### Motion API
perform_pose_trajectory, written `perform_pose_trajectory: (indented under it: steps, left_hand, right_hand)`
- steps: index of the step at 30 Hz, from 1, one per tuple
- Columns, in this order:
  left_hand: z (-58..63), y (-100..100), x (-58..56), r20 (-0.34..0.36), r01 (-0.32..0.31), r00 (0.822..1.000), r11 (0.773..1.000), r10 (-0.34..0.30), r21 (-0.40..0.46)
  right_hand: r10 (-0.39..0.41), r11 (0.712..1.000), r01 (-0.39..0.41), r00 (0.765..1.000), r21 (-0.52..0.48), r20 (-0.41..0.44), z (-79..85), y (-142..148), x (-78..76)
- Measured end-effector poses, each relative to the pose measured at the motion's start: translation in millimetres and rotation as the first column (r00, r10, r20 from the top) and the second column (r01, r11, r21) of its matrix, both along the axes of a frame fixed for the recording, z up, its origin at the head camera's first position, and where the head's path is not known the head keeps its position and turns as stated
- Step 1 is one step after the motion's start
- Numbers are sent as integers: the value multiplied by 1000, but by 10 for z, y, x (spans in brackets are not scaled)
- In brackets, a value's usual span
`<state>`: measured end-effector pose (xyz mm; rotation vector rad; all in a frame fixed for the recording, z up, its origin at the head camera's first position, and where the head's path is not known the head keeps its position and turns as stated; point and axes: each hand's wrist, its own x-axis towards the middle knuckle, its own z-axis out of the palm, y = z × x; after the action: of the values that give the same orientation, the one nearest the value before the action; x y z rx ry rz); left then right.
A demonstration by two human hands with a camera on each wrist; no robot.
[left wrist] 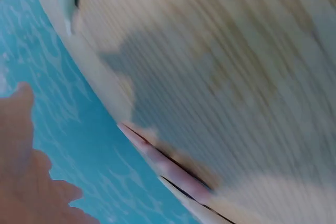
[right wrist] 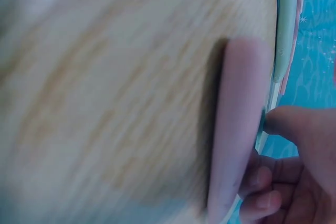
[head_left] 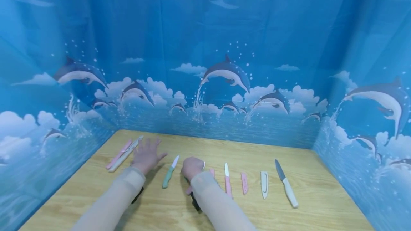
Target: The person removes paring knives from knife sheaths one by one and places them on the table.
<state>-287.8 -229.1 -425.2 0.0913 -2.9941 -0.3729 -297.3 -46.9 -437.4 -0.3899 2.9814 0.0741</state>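
My left hand (head_left: 147,155) has its fingers spread over the back left of the table, beside a pink knife (head_left: 119,153) and a white knife (head_left: 126,153) lying side by side. In the middle, my right hand (head_left: 192,168) is low over the table, fingers curled. Its thumb and fingertips pinch a green sheath (right wrist: 261,129), mostly hidden. A pink handle (right wrist: 239,129) lies under this wrist, close beside the fingers. Between the hands rests a bare-bladed green knife (head_left: 169,174).
Right of my right hand lie a pink knife (head_left: 227,181), a pink sheath (head_left: 244,183), a white sheath (head_left: 264,184) and a large white-handled knife (head_left: 287,184) with its blade bare. A blue dolphin-print curtain (head_left: 205,45) surrounds the wooden table (head_left: 321,202).
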Motion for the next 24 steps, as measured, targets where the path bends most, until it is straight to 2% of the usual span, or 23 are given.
perform_pose_trajectory:
  steps: [3,5,13,18,24]
  left_hand:
    - [26,-93,-5,-8,-22,1000,1000,22,-7]
    - [47,-158,10,11,-37,999,999,36,13]
    - [57,-418,85,151,-36,988,997,25,68]
    - [9,-518,53,250,-113,965,985,78,129]
    - [-53,-512,-20,259,-163,959,969,112,186]
  right_hand:
    - [-6,1000,6,1000,-18,-8,-4,11,-4]
    - [-9,1000,9,1000,-29,-4,-6,14,-7]
    - [1,1000,-1,1000,-20,-8,-24,-1,-7]
    - [0,999,0,1000,-32,-1,-35,-13,-4]
    - [16,1000,-16,1000,7,-4,-19,-3,-30]
